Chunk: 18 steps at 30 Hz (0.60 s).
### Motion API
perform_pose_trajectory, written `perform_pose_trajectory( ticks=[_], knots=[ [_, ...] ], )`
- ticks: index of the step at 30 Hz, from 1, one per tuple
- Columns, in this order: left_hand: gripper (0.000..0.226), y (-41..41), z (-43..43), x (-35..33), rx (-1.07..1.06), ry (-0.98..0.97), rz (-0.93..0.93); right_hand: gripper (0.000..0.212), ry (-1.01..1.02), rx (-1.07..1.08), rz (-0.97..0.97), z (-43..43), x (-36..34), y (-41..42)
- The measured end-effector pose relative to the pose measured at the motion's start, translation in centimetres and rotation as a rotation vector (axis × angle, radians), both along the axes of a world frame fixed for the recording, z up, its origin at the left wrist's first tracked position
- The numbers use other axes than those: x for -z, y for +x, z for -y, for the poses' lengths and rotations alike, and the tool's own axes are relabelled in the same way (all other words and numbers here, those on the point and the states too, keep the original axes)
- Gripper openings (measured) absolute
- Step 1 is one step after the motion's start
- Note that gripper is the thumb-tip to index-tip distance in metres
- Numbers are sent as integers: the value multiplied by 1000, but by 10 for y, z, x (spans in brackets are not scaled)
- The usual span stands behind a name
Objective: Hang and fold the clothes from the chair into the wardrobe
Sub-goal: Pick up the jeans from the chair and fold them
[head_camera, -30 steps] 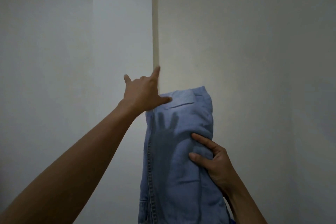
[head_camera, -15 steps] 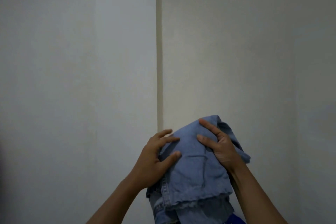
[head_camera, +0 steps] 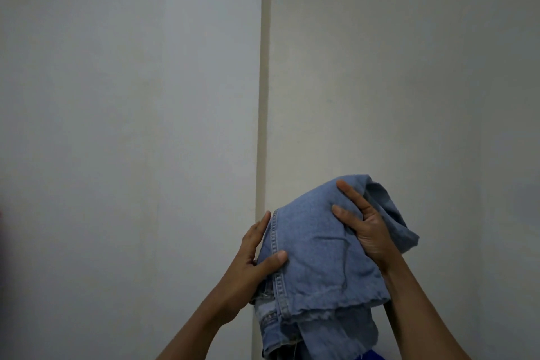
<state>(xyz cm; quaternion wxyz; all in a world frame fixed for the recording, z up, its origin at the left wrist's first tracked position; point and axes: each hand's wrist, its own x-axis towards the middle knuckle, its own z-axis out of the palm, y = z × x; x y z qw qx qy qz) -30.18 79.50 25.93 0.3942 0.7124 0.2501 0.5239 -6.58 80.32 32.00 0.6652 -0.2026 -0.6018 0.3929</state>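
A folded pair of light blue jeans [head_camera: 315, 260] is held up in front of me, low and right of centre. My left hand [head_camera: 251, 266] grips its left edge along the seam, thumb on top. On the upper right of the fold lies my right hand [head_camera: 365, 228], its fingers spread and pressing the denim. A frayed hem hangs down at the bottom. Neither the chair nor the inside of the wardrobe is in view.
Pale flat panels [head_camera: 409, 96] fill the view, with a vertical beige strip [head_camera: 263, 96] running down just left of the jeans. A bit of bright blue cloth [head_camera: 371, 355] shows at the bottom edge. A red blur sits at the far left edge [head_camera: 1, 231].
One second ago my left hand was raised at the vertical strip while the jeans hung long from my right. Both hands now hold the jeans folded over into a bundle.
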Motion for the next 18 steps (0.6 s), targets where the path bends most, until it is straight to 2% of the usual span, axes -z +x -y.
perform_pose_trajectory(
  ticks=[3,5,7,11,15,18],
  knots=[
    [101,3,2,-2,12,-3,88,78,-15,-2,27,1,0,1],
    [111,2,1,-6,-140,106,99,73,-24,94,91,4,-3,2],
    [116,1,0,-12,-345,280,31,74,-77,135,216,10,-7,9],
    [103,2,-6,-13,-551,568,-51,95,-239,-25,430,19,-6,33],
    [87,2,-9,-13,-647,730,-35,93,-140,211,485,21,-1,35],
    [83,2,-14,-10,-676,750,-5,100,-71,349,642,24,-3,28]
  ],
)
